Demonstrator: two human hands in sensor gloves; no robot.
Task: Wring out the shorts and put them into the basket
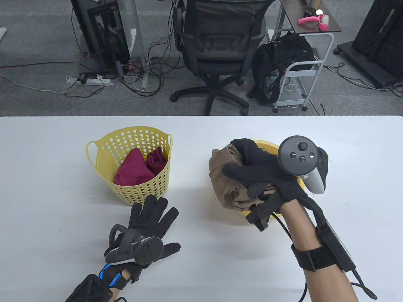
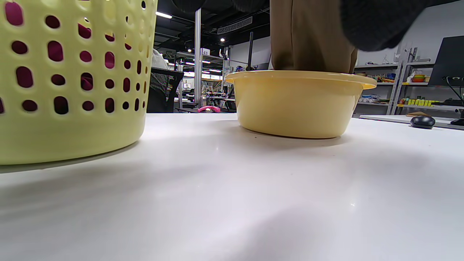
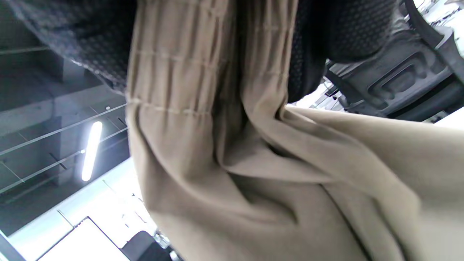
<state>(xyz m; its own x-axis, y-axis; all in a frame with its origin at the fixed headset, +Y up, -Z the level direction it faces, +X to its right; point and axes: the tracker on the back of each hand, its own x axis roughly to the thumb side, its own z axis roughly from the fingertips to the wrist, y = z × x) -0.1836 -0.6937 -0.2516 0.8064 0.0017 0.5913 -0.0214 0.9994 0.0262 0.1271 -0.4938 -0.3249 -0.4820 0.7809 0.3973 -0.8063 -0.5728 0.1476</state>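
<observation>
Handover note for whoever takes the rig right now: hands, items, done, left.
Right hand: grips the bunched tan shorts above the yellow basin; the cloth's lower end hangs down into it.
Left hand: flat on the table, fingers spread, holding nothing, just in front of the yellow basket.
Basket already holds maroon cloth.
Done: shorts picked up from the basin.
Left: bring the left hand in, wring over the basin, then drop the shorts into the basket.
</observation>
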